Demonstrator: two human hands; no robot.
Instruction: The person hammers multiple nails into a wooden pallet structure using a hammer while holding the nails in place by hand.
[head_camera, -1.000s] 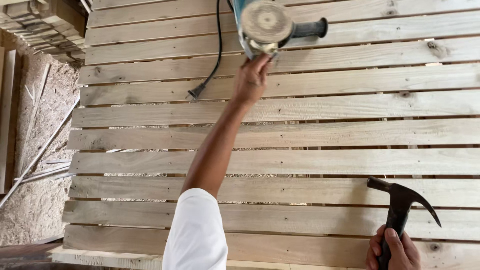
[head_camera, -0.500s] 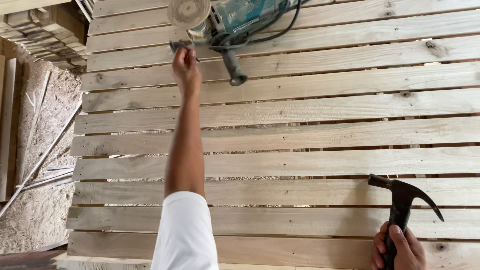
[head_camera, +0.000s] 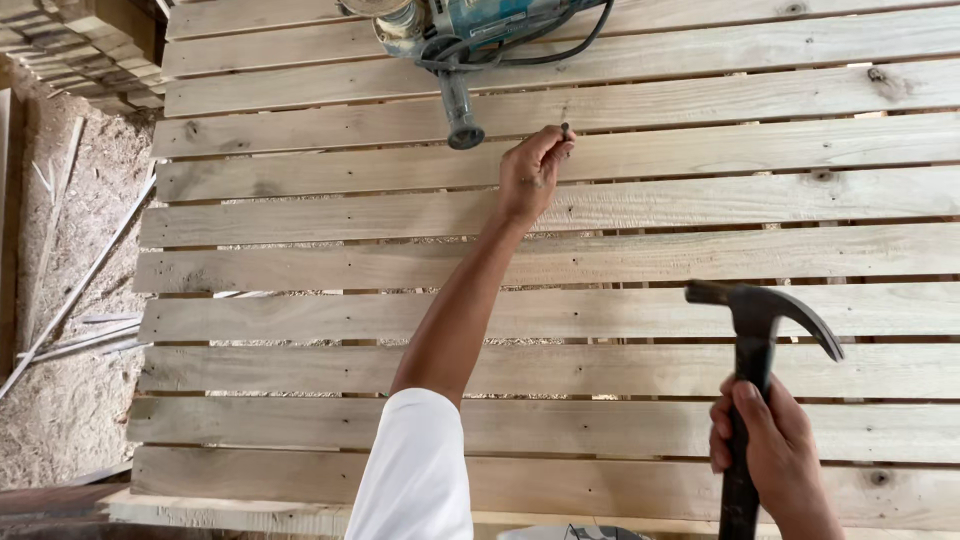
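**Nail pinched over a slat, hammer held ready**

The left hand reaches far out over a platform of pale, rough-sawn wooden slats laid side by side with narrow gaps between them. Its fingers are pinched around a small dark nail, held upright with the tip at the upper edge of one slat; gripping it near the head seems meant to keep the shank steady and plumb on the wood. The arm stretches from a white sleeve at the bottom of the view.

The right hand is clenched around the black handle of a dark steel claw hammer, low on the grip, with the head raised above the slats and well apart from the nail. Holding low on the handle would give reach and swing.

Just beyond the left hand lies a blue-green electric angle grinder with a grey side handle pointing toward the fingers and a black cord looping off it. It rests near the nail's spot and crowds the space above it. To the left of the platform, sawdust and thin wood offcuts cover the ground, and stacked timber sits in the upper corner.
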